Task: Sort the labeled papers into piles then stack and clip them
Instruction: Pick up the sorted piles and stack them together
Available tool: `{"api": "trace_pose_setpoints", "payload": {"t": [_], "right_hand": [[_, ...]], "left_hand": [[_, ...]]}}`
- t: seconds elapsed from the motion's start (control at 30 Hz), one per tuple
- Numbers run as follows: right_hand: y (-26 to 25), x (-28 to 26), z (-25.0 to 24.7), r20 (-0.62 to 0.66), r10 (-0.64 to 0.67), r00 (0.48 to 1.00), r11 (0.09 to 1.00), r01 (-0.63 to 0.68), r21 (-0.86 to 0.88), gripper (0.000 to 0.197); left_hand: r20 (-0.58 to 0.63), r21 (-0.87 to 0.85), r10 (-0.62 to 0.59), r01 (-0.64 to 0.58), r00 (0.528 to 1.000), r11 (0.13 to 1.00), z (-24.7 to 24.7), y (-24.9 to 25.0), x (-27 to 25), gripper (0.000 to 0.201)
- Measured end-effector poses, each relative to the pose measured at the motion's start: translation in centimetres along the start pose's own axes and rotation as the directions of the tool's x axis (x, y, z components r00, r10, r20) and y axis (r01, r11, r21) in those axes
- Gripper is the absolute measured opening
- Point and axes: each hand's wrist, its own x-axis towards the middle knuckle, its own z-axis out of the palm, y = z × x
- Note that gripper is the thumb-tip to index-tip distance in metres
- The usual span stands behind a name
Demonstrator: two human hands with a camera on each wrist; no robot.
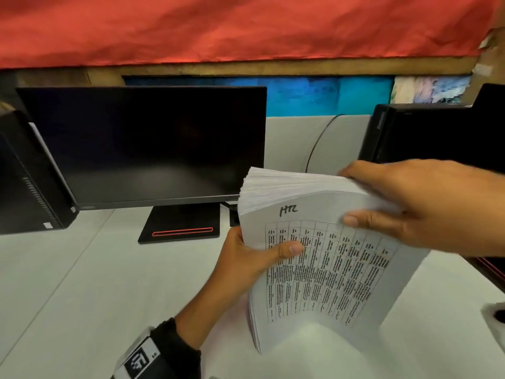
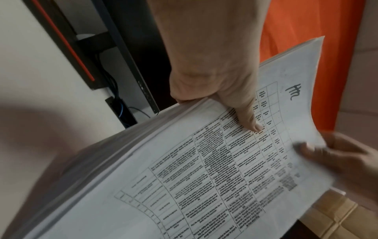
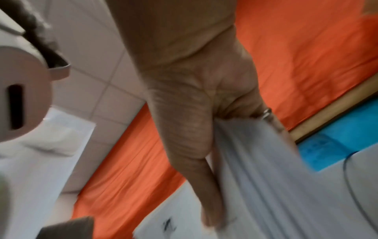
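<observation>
Both hands grip the paper stack – head view alone shows the monitor

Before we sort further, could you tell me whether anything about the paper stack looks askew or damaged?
Nothing looks damaged. The paper stack is held off the desk, bowed, with its top edges fanned unevenly. The left hand grips its side, and the right hand pinches the upper corner.

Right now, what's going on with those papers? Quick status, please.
Left hand grips the paper stack, thumb on top. Right hand pinches its top corner. Top sheet marked by hand. No clip seen.
</observation>
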Motion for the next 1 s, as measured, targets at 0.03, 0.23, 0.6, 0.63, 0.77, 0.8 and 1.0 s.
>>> {"api": "trace_pose_setpoints", "payload": {"t": [0.03,0.23,0.6,0.63,0.77,0.8,1.0], "right_hand": [[1.0,0.2,-0.2,0.016,0.047,0.999,0.997,-0.048,0.066,0.061],[5.1,0.3,4.1,-0.133,0.245,0.96,0.656,-0.064,0.752,0.037],[5.6,3.9,13.5,-0.069,0.426,0.902,0.047,0.054,0.997,0.039],[5.6,4.2,14.3,-0.022,0.426,0.904,0.009,0.02,1.0,0.039],[5.2,4.9,17.8,0.104,0.482,0.87,-0.016,-0.11,0.994,0.035],[4.9,4.8,17.9,0.091,0.51,0.856,0.006,-0.109,0.994,0.033],[3.6,2.6,12.5,-0.417,0.585,0.696,0.328,0.267,0.906,0.028]], "left_hand": [[-0.01,-0.005,0.001,-0.001,1.0,1.0,0.0,0.0,0.1,0.053],[-0.114,-0.126,-0.019,0.005,0.993,0.992,0.8,0.0,0.8,0.052],[-0.013,-0.275,-0.295,0.28,0.955,0.92,3.0,-1.1,2.0,0.062],[-0.005,-0.269,-0.343,0.329,0.939,0.905,3.3,-1.6,2.2,0.064],[-0.044,-0.258,-0.402,0.378,0.915,0.889,4.5,-3.5,2.2,0.064],[-0.075,-0.248,-0.367,0.339,0.927,0.907,4.8,-3.6,2.0,0.056],[-0.252,-0.091,0.086,-0.112,0.964,0.989,6.0,1.5,0.9,0.033]]}}
